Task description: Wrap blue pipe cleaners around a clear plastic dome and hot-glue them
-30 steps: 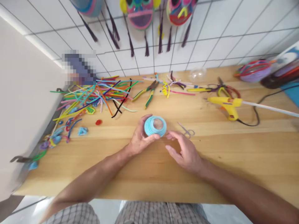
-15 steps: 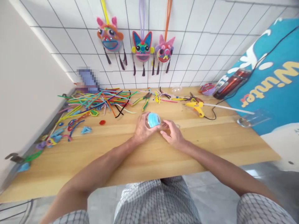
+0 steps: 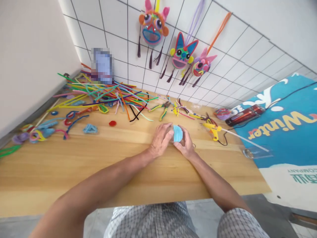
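A small ball wrapped in light blue strands, with a clear part at its side, is between my hands above the middle of the table. My right hand is closed round its right side, fingers behind and thumb in front. On the left side, my left hand grips it with bent fingers and thumb; part of the ball is hidden there. Nearest to the hands on the table lie a red disc and green-handled pliers.
Coloured pipe cleaners are heaped at the back left, with a folded blue piece in front. To the right lies a yellow glue gun with a cord, near a dark red flask. Decorated masks hang on the tiled wall.
My right hand, earlier open beside the ball, has closed on its right side. My left hand has shifted on the ball. The whole view has turned and tilted.
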Demonstrator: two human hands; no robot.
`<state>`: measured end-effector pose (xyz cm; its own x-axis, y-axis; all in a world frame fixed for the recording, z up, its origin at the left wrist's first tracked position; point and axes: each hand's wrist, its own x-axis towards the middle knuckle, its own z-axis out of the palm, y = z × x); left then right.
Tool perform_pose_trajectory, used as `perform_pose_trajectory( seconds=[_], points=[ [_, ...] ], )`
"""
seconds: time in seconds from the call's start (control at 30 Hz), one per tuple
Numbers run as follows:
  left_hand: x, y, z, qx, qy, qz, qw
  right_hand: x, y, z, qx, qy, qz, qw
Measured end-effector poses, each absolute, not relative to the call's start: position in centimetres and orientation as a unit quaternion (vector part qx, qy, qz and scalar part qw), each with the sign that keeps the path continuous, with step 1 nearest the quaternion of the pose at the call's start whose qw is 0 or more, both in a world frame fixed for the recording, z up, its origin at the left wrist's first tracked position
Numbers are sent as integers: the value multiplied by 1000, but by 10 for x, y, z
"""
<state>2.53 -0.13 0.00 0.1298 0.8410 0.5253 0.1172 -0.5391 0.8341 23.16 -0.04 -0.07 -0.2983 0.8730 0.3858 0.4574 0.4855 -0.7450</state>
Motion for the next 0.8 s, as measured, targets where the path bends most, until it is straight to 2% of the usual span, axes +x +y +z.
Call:
perform_pose_trajectory(
  seconds=[0.1, 0.27, 0.37, 0.63, 0.8],
  points=[
    [26, -1, 1, 680, 328, 541, 370, 239, -6, -9, -435, -757, 269, 407],
    [27, -1, 0, 687, 319, 499, 422, 245, -11, -5, -429, -784, 208, 397],
    [27, -2, -1, 693, 323, 498, 410, 241, -12, -4, -423, -799, 183, 385],
    [25, -3, -4, 730, 336, 517, 295, 231, -14, 2, -421, -805, 173, 381],
    [24, 1, -10, 712, 335, 514, 343, 226, -12, 2, -407, -812, 148, 391]
  ],
)
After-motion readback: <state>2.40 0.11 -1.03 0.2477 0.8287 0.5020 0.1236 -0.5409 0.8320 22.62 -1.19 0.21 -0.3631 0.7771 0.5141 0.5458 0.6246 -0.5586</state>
